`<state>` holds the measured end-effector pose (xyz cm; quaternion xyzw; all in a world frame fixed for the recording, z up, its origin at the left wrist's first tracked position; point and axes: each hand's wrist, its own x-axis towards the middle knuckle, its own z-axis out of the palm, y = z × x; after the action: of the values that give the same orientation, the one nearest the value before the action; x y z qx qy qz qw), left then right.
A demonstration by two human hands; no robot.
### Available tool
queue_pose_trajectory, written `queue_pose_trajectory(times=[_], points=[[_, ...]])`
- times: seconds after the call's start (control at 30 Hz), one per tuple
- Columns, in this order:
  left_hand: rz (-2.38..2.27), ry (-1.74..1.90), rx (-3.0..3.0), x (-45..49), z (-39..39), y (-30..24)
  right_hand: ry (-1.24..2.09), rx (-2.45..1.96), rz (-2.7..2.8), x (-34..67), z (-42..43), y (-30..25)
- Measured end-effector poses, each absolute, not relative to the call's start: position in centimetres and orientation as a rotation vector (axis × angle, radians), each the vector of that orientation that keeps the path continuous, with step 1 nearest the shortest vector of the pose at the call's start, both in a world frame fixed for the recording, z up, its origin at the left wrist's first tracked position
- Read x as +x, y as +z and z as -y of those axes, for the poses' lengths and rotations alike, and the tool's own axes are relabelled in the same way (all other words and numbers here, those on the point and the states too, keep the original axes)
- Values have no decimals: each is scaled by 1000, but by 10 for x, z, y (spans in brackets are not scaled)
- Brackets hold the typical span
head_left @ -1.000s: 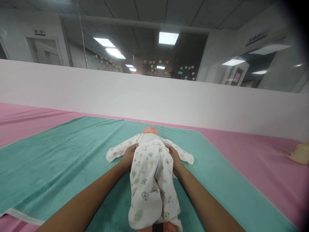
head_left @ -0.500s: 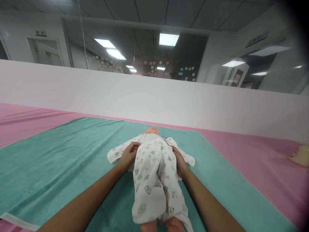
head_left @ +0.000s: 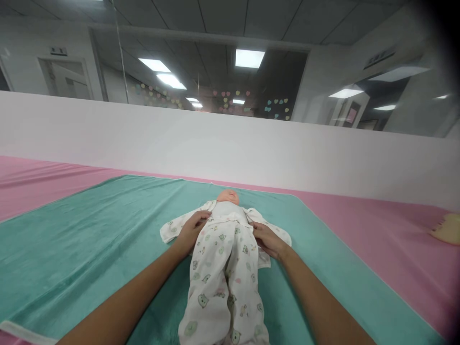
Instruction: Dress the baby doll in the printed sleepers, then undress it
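Observation:
A baby doll (head_left: 228, 196) lies on its back with its head away from me. It wears a white printed top (head_left: 175, 228) with the sleeves spread out to both sides, and a plain white layer (head_left: 226, 209) shows on its belly. Printed baby pants (head_left: 215, 268) cover its legs, the waistband at the belly. My left hand (head_left: 194, 230) grips the pants' waist at the left side, fingers curled. At the opposite side my right hand (head_left: 268, 238) pinches the waist edge, its fingertips partly hidden by cloth. The doll's feet are out of sight.
A teal blanket (head_left: 108, 230) lies under the doll, over a pink sheet (head_left: 388, 230). Behind stands a low white wall (head_left: 215, 148) with glass above it. A beige object (head_left: 447, 230) sits at the right edge, its kind unclear.
The pants' legs have shifted left and lower, and the doll's bare lower legs no longer show. More of the white belly layer is visible. My right hand has shifted slightly outward at the waist.

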<state>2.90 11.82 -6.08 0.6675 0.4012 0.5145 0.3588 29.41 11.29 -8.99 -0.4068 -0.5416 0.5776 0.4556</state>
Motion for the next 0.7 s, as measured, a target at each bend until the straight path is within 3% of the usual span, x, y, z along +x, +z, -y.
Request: queue_pose_trajectory(times=[0.33,0.47,0.7], points=[[-1142,1244,1535,24,-130,-61,756,-1091,1512,276,-105,-76],[-1099,1234,1502,25,-136,-58,678,-1008,1557,273,-102,-72],[-1196,1212,1593,32,-151,-63,583,-1278,1358,267,-135,-82]])
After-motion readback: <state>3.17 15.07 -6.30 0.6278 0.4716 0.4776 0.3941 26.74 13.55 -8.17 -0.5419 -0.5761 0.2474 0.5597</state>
